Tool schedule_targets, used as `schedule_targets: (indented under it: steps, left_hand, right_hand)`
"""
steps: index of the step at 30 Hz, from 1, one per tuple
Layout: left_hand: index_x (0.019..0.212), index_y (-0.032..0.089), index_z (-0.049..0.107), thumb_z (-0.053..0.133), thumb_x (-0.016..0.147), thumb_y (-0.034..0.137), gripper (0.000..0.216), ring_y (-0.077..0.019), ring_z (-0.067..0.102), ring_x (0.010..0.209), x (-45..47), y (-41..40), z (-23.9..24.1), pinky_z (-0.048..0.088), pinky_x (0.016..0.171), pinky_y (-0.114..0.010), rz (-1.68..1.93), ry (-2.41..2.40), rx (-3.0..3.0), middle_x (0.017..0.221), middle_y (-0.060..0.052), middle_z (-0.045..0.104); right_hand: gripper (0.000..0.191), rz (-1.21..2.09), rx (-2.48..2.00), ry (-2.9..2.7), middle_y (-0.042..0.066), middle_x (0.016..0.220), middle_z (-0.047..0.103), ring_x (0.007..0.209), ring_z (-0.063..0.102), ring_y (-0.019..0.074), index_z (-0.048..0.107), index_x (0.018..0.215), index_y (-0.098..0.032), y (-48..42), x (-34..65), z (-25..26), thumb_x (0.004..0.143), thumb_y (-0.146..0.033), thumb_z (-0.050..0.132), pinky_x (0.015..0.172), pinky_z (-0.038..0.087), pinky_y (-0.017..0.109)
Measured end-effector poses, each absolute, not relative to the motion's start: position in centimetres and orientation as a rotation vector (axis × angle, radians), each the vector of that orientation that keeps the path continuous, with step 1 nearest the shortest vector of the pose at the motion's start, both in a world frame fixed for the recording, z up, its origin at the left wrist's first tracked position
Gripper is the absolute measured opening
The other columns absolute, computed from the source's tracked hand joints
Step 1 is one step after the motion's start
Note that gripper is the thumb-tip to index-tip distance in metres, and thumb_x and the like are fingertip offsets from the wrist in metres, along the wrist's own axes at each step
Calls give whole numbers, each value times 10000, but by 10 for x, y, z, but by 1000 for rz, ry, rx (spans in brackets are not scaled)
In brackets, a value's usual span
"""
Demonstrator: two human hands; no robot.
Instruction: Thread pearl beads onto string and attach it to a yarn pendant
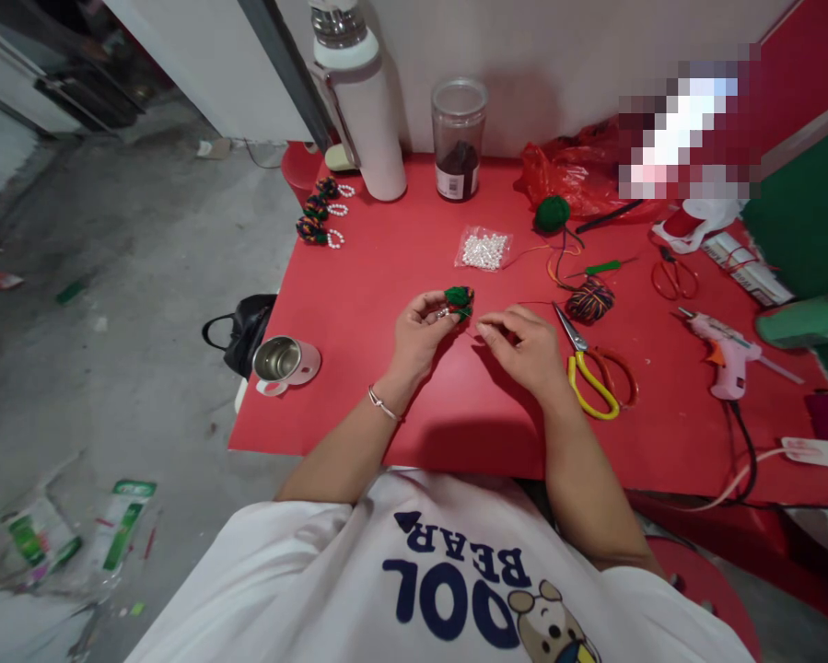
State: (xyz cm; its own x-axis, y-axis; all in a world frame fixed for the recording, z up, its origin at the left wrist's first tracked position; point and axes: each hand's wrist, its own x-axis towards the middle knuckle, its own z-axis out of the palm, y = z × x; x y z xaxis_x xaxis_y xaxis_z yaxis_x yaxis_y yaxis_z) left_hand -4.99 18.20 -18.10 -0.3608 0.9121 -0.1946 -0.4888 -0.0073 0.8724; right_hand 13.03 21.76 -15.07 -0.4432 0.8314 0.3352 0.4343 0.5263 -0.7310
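A small green yarn piece (460, 296) with dark multicoloured strands and a few white beads at its lower edge is pinched in my left hand (422, 327). Just to the right, my right hand (520, 343) has thumb and forefinger pressed together on a thin thread (470, 332) that runs toward the yarn piece. Too fine to make out is whether a needle is in those fingers. A bag of white beads (483, 250) lies beyond both hands. Yellow-handled scissors (586, 368) rest beside my right forearm, below a multicoloured yarn ball (590, 299).
Three yarn pieces with bead loops (320, 212) lie at the far left of the red table (358, 295). Around them stand a white bottle (368, 120), a jar (459, 138) and a mug (287, 363). A green yarn ball (552, 215), crochet hook (602, 268) and glue gun (724, 350) lie right.
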Motion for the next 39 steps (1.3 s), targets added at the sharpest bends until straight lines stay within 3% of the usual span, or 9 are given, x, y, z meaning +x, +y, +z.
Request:
schedule_targets:
  steps: [10, 18, 39]
  left_hand:
    - [1053, 208, 721, 992, 640, 300, 503, -222, 776, 929, -55, 184, -185, 657, 896, -437, 1636, 1124, 555, 1076, -73, 783]
    - [995, 191, 762, 958, 698, 397, 411, -213, 782, 813, -56, 185, -179, 585, 632, -281, 1577, 1165, 553, 968, -75, 798]
    - [907, 174, 717, 986, 615, 440, 478, -170, 719, 661, -55, 190, -181, 635, 644, -332, 1666, 1210, 452, 802, -28, 754]
  right_hand:
    - [203, 711, -1021, -2162, 58, 908, 724, 838, 661, 202, 808, 1019, -233, 219, 132, -155, 1020, -286, 612, 775, 505, 333]
    - [254, 641, -1010, -2297, 69, 907, 697, 888, 636, 224, 799, 1016, -225, 217, 131, -153, 1044, -269, 550, 803, 491, 349]
    - [241, 719, -1016, -2155, 54, 881, 711, 810, 665, 193, 822, 1015, -240, 215, 128, -156, 1002, -259, 582, 745, 510, 315]
